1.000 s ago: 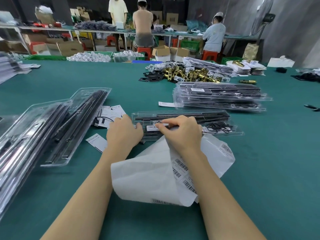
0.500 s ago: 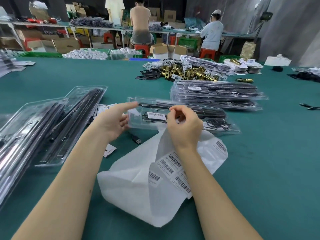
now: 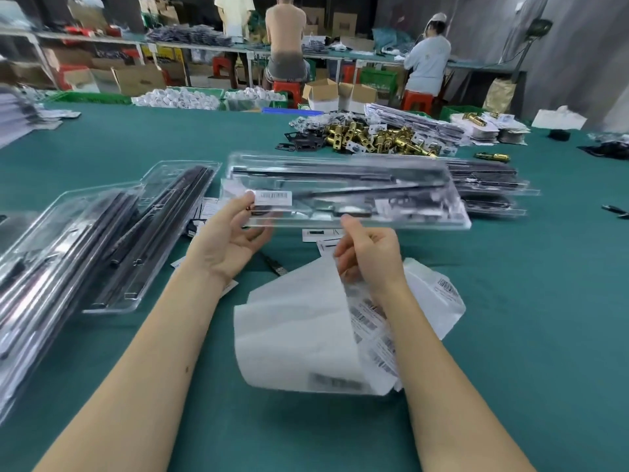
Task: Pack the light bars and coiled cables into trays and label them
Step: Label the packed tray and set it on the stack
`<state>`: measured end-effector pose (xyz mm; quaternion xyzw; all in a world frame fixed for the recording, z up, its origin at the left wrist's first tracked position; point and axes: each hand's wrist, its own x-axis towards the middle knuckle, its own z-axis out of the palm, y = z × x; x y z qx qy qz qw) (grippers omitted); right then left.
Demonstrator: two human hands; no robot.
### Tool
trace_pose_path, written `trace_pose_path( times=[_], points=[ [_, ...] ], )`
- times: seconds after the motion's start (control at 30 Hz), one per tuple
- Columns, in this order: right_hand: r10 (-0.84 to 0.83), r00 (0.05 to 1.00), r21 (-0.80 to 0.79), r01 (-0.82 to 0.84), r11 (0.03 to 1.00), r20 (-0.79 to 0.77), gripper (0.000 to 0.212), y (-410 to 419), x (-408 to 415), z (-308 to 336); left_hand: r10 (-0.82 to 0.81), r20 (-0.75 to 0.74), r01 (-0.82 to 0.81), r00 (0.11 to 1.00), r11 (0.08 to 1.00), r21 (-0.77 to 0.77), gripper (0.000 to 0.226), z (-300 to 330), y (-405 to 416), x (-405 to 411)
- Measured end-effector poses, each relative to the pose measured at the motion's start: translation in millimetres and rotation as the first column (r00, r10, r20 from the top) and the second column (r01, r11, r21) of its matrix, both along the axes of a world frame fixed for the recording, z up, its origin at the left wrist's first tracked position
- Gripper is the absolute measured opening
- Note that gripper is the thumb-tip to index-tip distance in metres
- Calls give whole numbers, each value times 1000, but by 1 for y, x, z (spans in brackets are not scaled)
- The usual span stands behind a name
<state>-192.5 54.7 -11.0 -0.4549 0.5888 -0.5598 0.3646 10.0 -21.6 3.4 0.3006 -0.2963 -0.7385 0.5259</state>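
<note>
Clear tray (image 3: pixel 347 192) with light bars, barcode label (image 3: pixel 273 197) on it, held above green table (image 3: pixel 510 301). Left hand (image 3: pixel 231 236) gripping tray edge. Right hand (image 3: pixel 369 257) pinching label sheet (image 3: pixel 299 332).

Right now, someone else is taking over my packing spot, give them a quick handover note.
Left hand: holds the labelled tray off the table by its left end, thumb beside the barcode label.
Right hand: fingers curled at the tray's near edge, above the label sheet; grip unclear.
Done: this tray filled and labelled; finished stack behind it.
Left: set it on the stack, then label the trays on the left.
</note>
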Motion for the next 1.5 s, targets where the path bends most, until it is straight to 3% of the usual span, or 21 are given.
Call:
trace_pose_path(
  times=[0.07, 0.13, 0.2, 0.23, 0.4, 0.43, 0.53, 0.57, 0.7, 0.87, 1.03, 1.2, 1.33, 1.5],
  points=[
    [29, 999, 63, -31, 998, 31, 46, 0, 2, 3, 40, -79, -38, 996, 999, 24, 8, 0, -2, 2],
    [47, 957, 59, -66, 996, 286, 38, -3, 3, 7, 30, -135, -27, 990, 999, 23, 12, -1, -3, 3],
    [95, 811, -70, -67, 995, 577, 32, -9, 1, 9, -2, -141, 1, 990, 1000, -12, 16, -3, -5, 5],
    [107, 754, -120, -37, 992, 648, 25, -11, -1, 10, -19, -141, 16, 990, 1000, -22, 16, -4, -5, 6],
    [48, 584, -79, 28, 996, 810, 10, -14, 0, 4, -11, -125, 14, 992, 1000, 26, 5, -5, -4, -1],
    [51, 565, -80, 27, 996, 824, 11, -15, 0, 3, 15, -130, -8, 991, 999, 54, 7, -5, -3, -4],
    [52, 533, -92, 48, 995, 845, 14, -15, 0, 1, 17, -116, -11, 993, 999, 52, 47, -7, -3, -8],
    [49, 525, -93, 58, 994, 850, 13, -15, 0, 0, 2, -103, 1, 995, 1000, 30, 51, -8, -4, -7],
    [35, 552, -95, 80, 992, 833, 9, -16, 0, 1, -27, -47, 28, 999, 999, 15, 25, -10, -5, -5],
    [-41, 591, -74, 168, 983, 805, 39, -16, -2, 2, -10, -67, 19, 998, 992, 122, 40, -7, -6, -9],
    [-65, 575, -51, 184, 982, 815, 41, -16, -4, 2, -20, -53, 28, 998, 989, 148, 34, -5, -7, -12],
    [-69, 578, -46, 182, 982, 813, 36, -19, -6, -1, -43, -54, 50, 998, 989, 139, 24, -7, -7, -14],
    [-43, 675, -36, 102, 994, 737, 21, -21, -4, -2, -46, -65, 54, 997, 992, 117, 20, -9, -7, -12],
    [13, 673, -80, 69, 994, 740, 4, -20, -3, 0, -99, -58, 105, 993, 989, 101, 16, -9, -6, -10]
  ],
)
